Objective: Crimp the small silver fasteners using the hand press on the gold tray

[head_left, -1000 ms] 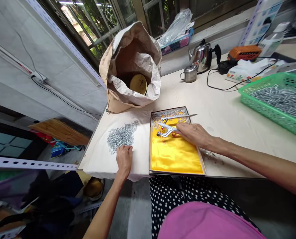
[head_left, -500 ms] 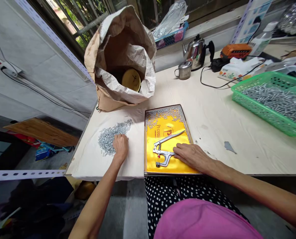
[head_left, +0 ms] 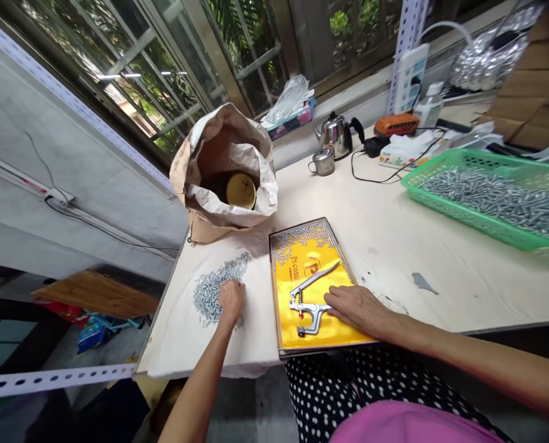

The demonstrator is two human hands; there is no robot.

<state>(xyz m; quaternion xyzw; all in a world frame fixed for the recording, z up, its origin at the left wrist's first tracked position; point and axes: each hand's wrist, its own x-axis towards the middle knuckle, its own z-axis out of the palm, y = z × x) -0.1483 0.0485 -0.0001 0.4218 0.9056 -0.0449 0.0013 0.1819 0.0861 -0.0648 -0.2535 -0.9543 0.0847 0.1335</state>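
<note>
The right hand (head_left: 355,307) lies palm down, fingers together and pointing left, over the end of 1 handle of the silver hand pliers (head_left: 318,307); whether the fingers close on that handle, I cannot tell. The other handle stands free, so the 2 handles are spread wide apart. The right wrist is low and nearly straight, and the forearm comes in from the right edge.

The left hand (head_left: 232,298) is curled, knuckles up, at the right side of a pile of small metal pins (head_left: 210,292). Its fingertips are hidden, so whether it pinches any pins cannot be told. The left forearm slants up from below.

The pliers lie on yellow satin cloth (head_left: 334,332) in a shallow tray (head_left: 273,289) at the near edge of the table (head_left: 380,209). More pins (head_left: 302,237) are scattered across the tray's far end.

Beyond the pile stands an open paper bag (head_left: 205,224). Farther back are a lidded cup (head_left: 324,162) and a kettle (head_left: 339,135); to the right, a green basket (head_left: 463,218) holds many metal pieces (head_left: 500,197).
</note>
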